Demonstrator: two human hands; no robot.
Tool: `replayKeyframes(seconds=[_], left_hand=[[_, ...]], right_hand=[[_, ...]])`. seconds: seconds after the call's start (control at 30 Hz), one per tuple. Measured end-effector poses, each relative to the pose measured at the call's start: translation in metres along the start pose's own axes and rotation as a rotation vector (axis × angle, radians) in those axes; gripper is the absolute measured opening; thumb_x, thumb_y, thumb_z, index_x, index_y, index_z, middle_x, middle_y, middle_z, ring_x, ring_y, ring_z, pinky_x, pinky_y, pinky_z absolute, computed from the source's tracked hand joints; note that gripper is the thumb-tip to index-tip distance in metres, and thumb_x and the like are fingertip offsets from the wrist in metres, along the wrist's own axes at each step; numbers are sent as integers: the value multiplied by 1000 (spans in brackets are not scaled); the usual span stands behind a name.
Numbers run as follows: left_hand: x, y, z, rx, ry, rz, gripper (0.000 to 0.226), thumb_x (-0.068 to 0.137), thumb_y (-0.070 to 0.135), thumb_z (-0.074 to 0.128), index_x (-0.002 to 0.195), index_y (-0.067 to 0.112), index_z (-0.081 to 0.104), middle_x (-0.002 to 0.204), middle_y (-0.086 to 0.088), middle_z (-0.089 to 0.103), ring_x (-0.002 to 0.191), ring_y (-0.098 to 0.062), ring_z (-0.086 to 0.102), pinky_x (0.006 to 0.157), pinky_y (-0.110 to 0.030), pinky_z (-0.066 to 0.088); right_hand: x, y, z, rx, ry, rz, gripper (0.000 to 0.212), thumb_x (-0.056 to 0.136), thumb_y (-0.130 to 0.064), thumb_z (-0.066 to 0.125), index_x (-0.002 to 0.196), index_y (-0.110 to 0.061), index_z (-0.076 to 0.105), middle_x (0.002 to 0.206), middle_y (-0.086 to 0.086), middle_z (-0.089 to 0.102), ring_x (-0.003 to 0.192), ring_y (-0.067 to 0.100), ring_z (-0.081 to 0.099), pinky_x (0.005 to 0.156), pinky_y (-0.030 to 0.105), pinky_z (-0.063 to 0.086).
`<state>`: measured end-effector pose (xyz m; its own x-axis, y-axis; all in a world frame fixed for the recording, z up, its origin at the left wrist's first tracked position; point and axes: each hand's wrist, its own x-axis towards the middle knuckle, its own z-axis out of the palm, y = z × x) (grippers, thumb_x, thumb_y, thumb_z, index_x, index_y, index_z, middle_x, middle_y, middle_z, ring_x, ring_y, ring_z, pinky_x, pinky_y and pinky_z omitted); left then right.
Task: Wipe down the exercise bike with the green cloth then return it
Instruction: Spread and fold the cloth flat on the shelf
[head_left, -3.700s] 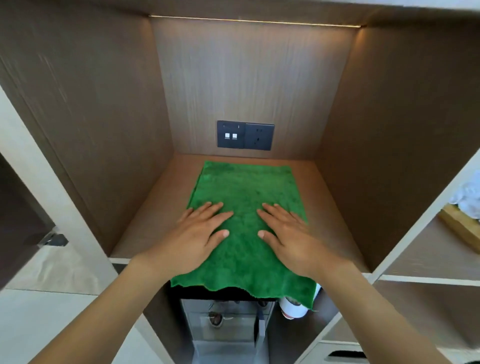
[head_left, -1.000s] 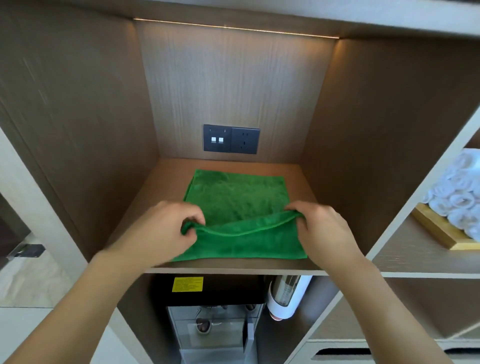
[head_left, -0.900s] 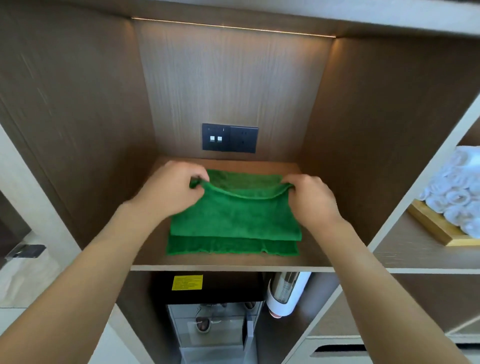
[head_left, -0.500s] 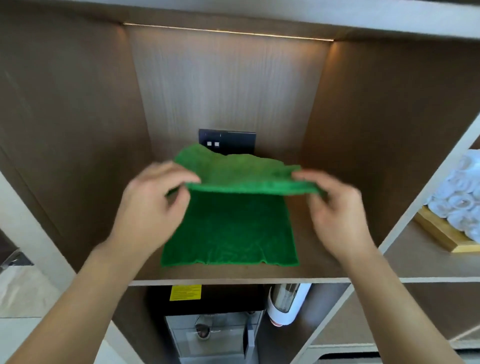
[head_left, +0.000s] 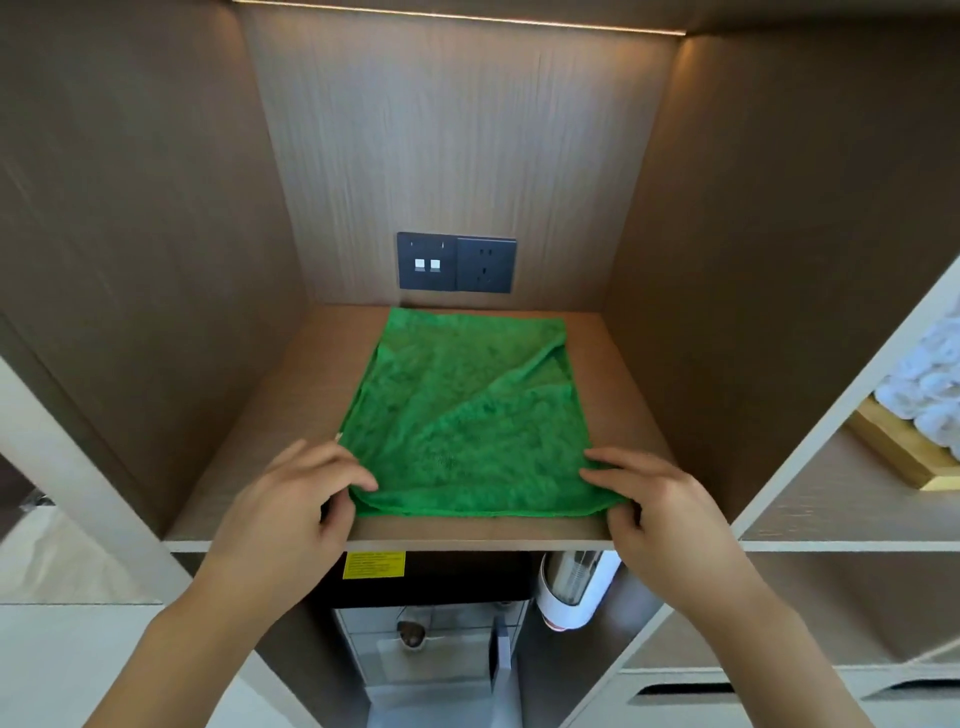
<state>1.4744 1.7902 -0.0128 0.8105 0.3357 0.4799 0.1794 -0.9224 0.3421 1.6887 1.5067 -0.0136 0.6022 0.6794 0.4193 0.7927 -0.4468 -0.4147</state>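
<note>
Your left hand (head_left: 291, 512) and right hand (head_left: 657, 501) each pinch a near corner of the green cloth (head_left: 467, 415), spread flat in the shelf cubby (head_left: 234, 467).

Green cloth (head_left: 467, 415): fuzzy, matt microfibre pile. Shelf (head_left: 249, 452): matt wood-grain laminate, smooth. Socket plate (head_left: 457, 262): dark satin plastic. Tray (head_left: 904, 452), right: light wood.

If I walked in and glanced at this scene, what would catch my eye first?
The bright green cloth stands out, spread on the wooden shelf inside the alcove, with a diagonal crease across it. The left hand and right hand pinch its two near corners at the shelf's front edge. Behind it, a dark socket panel sits on the back wall.
</note>
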Motion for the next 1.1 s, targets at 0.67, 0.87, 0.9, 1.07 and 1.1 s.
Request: replayKeyframes(seconds=[0.67,0.87,0.9,1.07,1.1], left_hand=[[95,-21,58,213,-521,-231,83,95,82,11,167,40,5,177,8,-2,164,-15,-2,131,-52,5],[71,0,41,186,-538,-179,77,99,75,17,167,41,3,177,12,-6,163,-13,-6,131,-49,3],[64,2,39,184,-536,-159,78,98,76,15,167,42,2,176,13,-6,163,-11,-6,131,-48,3],[56,11,36,191,-498,-176,74,101,72,20,167,42,5,176,15,-2,163,-10,-4,132,-46,4],[57,13,34,184,-487,-179,73,102,70,24,167,41,8,176,14,0,163,-11,-2,132,-46,5]], right_hand=[[13,-30,26,-257,-445,115,92,95,-78,5,169,-25,-5,176,-6,-15,162,11,-15,132,36,-3],[-4,-42,-5,-367,-333,103,73,101,-70,26,147,-22,55,155,-1,49,144,22,45,112,45,42],[6,-41,-8,-298,-252,104,55,103,-60,38,122,-19,69,128,1,62,122,27,60,97,45,49],[97,-23,3,-108,-20,123,15,100,-10,60,105,-8,74,113,12,63,99,36,65,85,46,54],[117,-22,10,-134,-59,137,16,100,-10,59,108,-9,74,117,14,64,107,37,64,89,45,54]])
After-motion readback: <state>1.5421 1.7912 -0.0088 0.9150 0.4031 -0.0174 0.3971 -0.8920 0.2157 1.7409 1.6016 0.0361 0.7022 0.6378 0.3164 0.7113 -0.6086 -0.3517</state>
